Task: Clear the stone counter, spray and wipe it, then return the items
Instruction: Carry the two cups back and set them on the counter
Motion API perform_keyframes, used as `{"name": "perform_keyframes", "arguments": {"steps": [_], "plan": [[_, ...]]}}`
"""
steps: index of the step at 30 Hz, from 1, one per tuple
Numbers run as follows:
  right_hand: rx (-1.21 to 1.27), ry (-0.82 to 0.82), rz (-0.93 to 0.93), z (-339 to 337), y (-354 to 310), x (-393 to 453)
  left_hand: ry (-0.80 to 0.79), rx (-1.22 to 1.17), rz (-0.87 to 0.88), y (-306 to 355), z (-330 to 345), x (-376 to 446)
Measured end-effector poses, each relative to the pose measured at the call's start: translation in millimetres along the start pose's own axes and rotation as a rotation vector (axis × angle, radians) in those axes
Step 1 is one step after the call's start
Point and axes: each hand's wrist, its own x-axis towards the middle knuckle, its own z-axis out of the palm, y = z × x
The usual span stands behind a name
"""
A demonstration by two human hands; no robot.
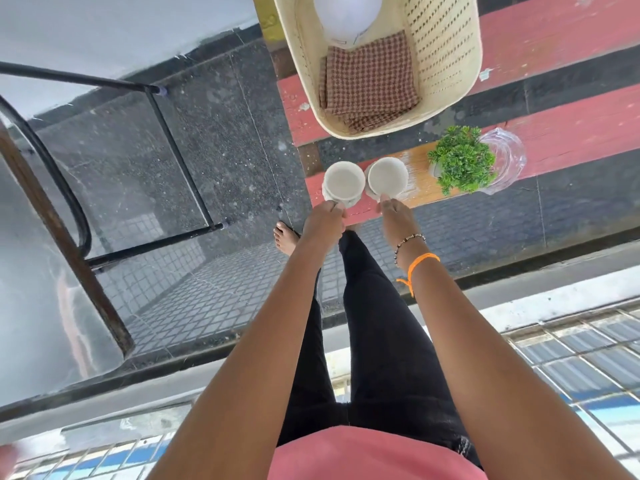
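Observation:
Two white cups stand side by side on a red wooden bench (571, 133) below me. My left hand (323, 220) grips the handle of the left cup (343, 180). My right hand (394, 213) pinches the handle of the right cup (386, 174). Right of the cups, a small green potted plant (462, 162) and a clear glass dish (507, 161) sit on the same bench. A cream plastic basket (446, 53) on the far plank holds a folded checked cloth (369, 81) and a white rounded object (346, 15). The stone counter's edge (554, 275) runs under my arms.
A black metal frame (180, 157) and a shiny metal surface (38, 306) stand at the left. Dark speckled floor (214, 133) lies between the frame and the bench. My legs and a bare foot (285, 237) are beside the bench's near end. Tiled wall shows at the bottom right.

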Motion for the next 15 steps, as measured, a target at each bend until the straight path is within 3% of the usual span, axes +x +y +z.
{"name": "perform_keyframes", "arguments": {"steps": [4, 9, 15], "plan": [[0.053, 0.021, 0.006, 4, -23, -7, 0.042, -0.164, 0.028, 4, -1, -12], [-0.095, -0.081, -0.094, 8, -49, -31, 0.155, -0.326, 0.021, 1, -13, -40], [-0.172, -0.177, -0.222, 17, -79, -72, 0.273, -0.700, 0.009, -6, -43, -100]]}}
